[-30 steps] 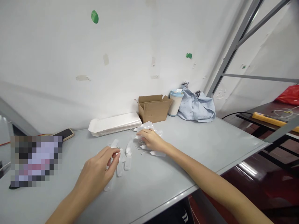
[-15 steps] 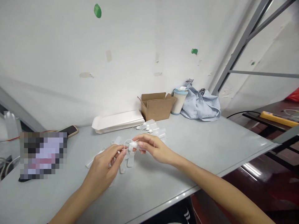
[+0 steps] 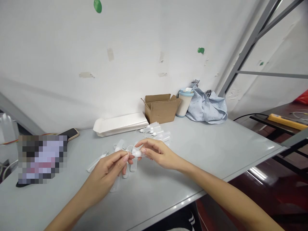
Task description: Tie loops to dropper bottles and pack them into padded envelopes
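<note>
Between finger and thumb of my right hand (image 3: pixel 157 153) is a small clear bottle with a white cap (image 3: pixel 137 154), its cap end towards the left. My left hand (image 3: pixel 112 168) pinches a thin white cord loop (image 3: pixel 129 149) beside the cap. Beneath and around my hands lie several similar clear bottles, one of them a tube-like piece (image 3: pixel 96 163) to the left. Behind my right hand, a group of capped clear bottles (image 3: pixel 155 130) with cords rests on the grey table (image 3: pixel 192 154). My fingers partly hide the held bottle.
At the back stand a stack of white envelopes (image 3: pixel 121 124), an open cardboard box (image 3: pixel 162 111), a lidded cup (image 3: pixel 184 102) and a light blue cloth bag (image 3: pixel 208 107). A phone (image 3: pixel 71 133) lies at the left by a blurred-out patch. The table's front edge (image 3: pixel 178 207) runs near me.
The held bottle's cap has tipped slightly lower and come closer to my left fingers. The cord loop has shifted down a little. The camera view has moved slightly.
</note>
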`<state>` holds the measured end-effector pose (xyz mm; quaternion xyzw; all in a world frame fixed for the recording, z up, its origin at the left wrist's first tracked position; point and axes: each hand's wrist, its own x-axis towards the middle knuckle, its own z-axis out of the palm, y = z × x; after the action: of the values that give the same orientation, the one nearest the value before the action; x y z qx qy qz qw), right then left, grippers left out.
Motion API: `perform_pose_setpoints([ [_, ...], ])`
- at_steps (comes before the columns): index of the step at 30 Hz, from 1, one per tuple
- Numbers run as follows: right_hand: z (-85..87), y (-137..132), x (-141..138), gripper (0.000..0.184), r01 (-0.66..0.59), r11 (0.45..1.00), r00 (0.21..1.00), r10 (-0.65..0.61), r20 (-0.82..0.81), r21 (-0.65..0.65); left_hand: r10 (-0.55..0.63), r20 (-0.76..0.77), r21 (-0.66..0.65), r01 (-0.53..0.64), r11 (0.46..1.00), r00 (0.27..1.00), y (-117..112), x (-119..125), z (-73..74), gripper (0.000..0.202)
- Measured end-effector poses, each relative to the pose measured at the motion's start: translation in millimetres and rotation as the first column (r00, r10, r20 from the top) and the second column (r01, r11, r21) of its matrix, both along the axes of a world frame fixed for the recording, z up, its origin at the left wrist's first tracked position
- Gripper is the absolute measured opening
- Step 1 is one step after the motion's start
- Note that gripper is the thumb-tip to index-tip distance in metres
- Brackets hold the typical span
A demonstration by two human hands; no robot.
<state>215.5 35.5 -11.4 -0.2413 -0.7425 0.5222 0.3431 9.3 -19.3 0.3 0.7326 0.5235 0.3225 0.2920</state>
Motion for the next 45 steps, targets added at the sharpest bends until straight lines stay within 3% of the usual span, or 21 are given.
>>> perform_pose_setpoints([
  [7,1.4,1,0,0.019,-0.060,0.996,0.991,0.051,-0.123,-0.071,-0.057,0.099,-0.051,0.063,0.997,0.993,0,0,2.4,0.033],
  [13,4.1,-1,1,0.018,-0.064,0.992,0.994,0.054,-0.098,-0.104,-0.087,0.094,-0.056,0.093,0.994,0.992,0,-1,3.0,0.033],
  [15,4.5,-1,1,0.019,-0.042,0.997,0.997,0.038,-0.062,-0.067,-0.086,0.053,-0.034,0.088,0.996,0.995,0,-1,1.7,0.032],
  [18,4.1,-3,0,0.019,0.038,0.994,0.998,-0.042,0.040,0.102,-0.058,-0.053,0.049,0.061,0.997,0.997,-1,0,-2.5,0.034],
  [21,3.4,-5,-2,0.020,0.081,0.958,0.989,-0.112,0.100,0.276,-0.044,-0.144,0.109,0.060,0.992,0.989,-3,3,-7.5,0.035],
  [24,3.9,-8,-3,0.021,0.086,0.928,0.985,-0.134,0.111,0.363,-0.045,-0.169,0.141,0.070,0.988,0.984,-3,4,-9.7,0.035],
  [29,7.5,-9,0,0.021,0.083,0.916,0.984,-0.138,0.115,0.392,-0.045,-0.180,0.154,0.073,0.985,0.983,0,-1,-3.2,0.029],
  [34,10.3,-7,4,0.020,0.103,0.923,0.983,-0.151,0.103,0.372,0.049,-0.112,0.180,-0.028,0.983,0.992,1,-7,4.6,0.025],
  [45,3.2,-5,4,0.021,0.003,0.939,0.984,-0.063,0.165,0.345,-0.035,-0.049,0.094,0.040,0.995,0.998,-2,4,-4.2,0.027],
])
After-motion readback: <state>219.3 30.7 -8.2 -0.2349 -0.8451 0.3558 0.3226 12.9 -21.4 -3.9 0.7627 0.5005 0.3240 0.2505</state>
